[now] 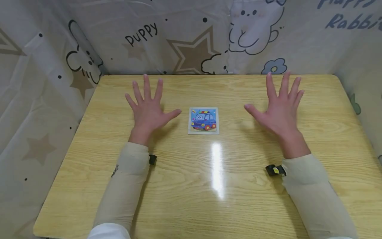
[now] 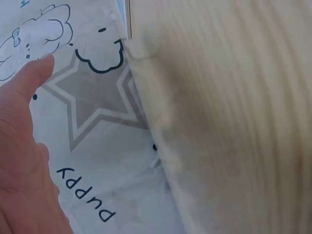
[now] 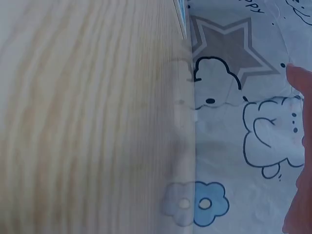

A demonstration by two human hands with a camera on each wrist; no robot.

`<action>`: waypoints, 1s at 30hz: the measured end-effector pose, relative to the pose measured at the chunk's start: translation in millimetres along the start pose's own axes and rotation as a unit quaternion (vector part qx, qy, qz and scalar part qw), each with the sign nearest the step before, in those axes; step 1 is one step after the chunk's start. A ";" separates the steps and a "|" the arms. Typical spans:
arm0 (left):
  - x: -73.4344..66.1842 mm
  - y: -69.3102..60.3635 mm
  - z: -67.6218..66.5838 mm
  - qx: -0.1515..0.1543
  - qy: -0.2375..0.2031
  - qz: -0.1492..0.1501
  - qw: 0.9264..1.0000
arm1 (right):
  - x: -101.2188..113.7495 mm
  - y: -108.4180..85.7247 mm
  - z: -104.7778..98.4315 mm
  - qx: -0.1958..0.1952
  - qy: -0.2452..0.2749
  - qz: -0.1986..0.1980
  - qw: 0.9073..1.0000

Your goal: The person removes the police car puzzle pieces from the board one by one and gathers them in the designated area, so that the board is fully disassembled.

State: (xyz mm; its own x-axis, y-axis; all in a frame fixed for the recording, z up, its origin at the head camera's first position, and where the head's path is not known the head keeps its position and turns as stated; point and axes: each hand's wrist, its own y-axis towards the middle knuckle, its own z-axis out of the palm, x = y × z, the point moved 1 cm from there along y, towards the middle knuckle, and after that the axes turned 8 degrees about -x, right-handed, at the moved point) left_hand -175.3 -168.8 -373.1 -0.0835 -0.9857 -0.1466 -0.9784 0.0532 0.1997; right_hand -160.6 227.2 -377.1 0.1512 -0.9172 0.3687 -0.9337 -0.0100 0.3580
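Observation:
A small square picture puzzle point(image 1: 203, 120) with a blue cartoon car lies near the middle of the table. To its left my left hand point(image 1: 148, 113) is held with fingers spread and straight, the thumb pointing toward the puzzle. On the other side, farther off, my right hand point(image 1: 280, 113) is spread the same way. Neither hand touches the puzzle or holds anything. In the left wrist view the left thumb point(image 2: 34, 78) shows at the left edge. The right thumb point(image 3: 298, 78) shows at the right edge of the right wrist view.
The light wooden table point(image 1: 185, 172) has rounded corners and a bright reflection in front of the puzzle. Behind it hangs a pale curtain point(image 1: 191, 20) with stars, a flower and cartoon animals, which also runs along the left and right sides.

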 end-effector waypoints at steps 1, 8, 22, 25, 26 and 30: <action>-1.0 -0.3 1.9 0.000 -0.009 -0.001 1.000 | 2.7 1.1 1.5 -0.003 0.008 -0.010 1.000; -10.2 -5.1 17.6 0.009 -0.069 -0.017 0.997 | 31.7 13.6 21.5 -0.031 0.092 -0.085 0.992; -35.9 -9.7 32.2 0.024 -0.214 -0.055 0.975 | 78.9 28.8 69.5 0.008 0.303 -0.138 0.943; -39.9 -12.8 36.0 0.056 -0.250 -0.063 0.964 | 85.8 32.8 78.5 0.033 0.333 -0.134 0.933; -41.1 -13.7 37.3 0.065 -0.260 -0.065 0.961 | 88.1 33.9 81.1 0.045 0.336 -0.132 0.931; -45.7 -16.9 40.9 0.092 -0.271 -0.063 0.956 | 97.1 38.3 90.0 0.103 0.325 -0.128 0.931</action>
State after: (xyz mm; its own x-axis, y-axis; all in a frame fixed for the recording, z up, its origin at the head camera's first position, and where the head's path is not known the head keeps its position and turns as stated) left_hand -162.7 -118.1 -409.5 0.0005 -0.7615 -0.6482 -0.9997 0.0156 -0.0191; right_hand -210.9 102.0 -404.8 0.4796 -0.4395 0.7595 -0.8722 -0.3335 0.3578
